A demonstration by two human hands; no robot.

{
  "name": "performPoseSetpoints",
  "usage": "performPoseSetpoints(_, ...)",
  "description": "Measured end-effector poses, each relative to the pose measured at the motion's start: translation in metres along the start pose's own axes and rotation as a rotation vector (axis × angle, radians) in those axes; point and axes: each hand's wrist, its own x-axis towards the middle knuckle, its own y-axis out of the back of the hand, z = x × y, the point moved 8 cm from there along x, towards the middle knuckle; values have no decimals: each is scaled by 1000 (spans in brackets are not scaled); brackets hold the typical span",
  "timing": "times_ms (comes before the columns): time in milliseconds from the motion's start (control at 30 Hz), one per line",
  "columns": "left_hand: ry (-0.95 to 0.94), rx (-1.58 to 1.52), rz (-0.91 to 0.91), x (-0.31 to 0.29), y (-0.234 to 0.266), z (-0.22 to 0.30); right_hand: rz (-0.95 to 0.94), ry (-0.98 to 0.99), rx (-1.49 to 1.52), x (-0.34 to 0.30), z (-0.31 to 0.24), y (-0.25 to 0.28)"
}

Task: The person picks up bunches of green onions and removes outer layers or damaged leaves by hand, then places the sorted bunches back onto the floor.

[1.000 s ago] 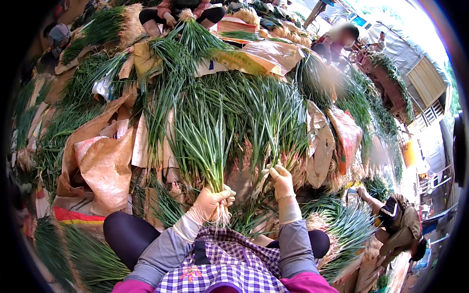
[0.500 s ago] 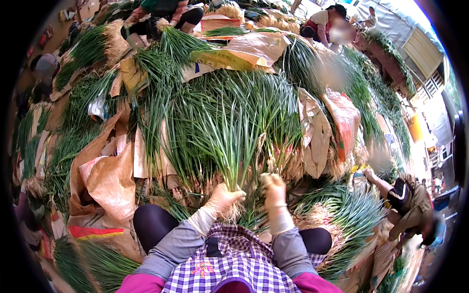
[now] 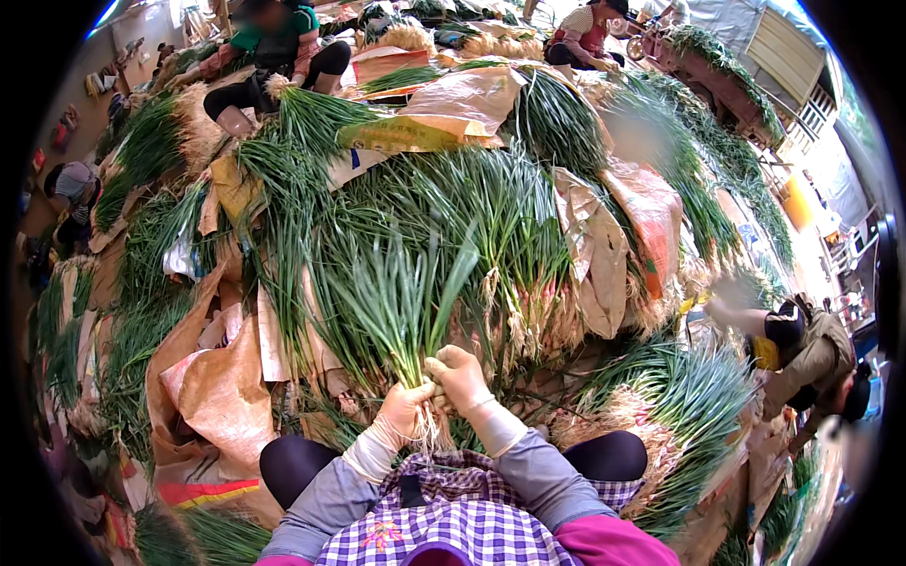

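A bunch of spring onions stands upright in front of me, its leaves fanned upward and pale roots hanging below. My left hand is closed round the bunch's lower white stems. Against the right side of the same stems, my right hand is closed, fingertips pinching in just above the left. Both hands wear pale gloves. Just beyond lies a wide heap of spring onions, roots toward me. At my right knee is a pile of spring onions, its roots facing left.
A crumpled tan woven sack lies at my left. Another sack folds over the heap at right. Co-workers sit or bend nearby: one person at the far left, another farther back, a third at right.
My right hand has moved left from beside the bunch onto its stems. The left hand and bunch have shifted slightly left and lower. The whole view has turned a little.
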Motion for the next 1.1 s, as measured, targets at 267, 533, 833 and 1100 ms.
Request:
performPoseSetpoints(267,-302,-204,-204,-23,-67,85,-450,14,-1235,44,19,60)
performPoseSetpoints(533,-31,-273,-31,39,13,35,631,-9,-898,174,-104,160)
performPoseSetpoints(833,26,-70,178,43,29,28,194,108,-44,152,-82,142)
performPoseSetpoints(1100,67,40,65,45,11,12,101,328,-1088,38,-37,9)
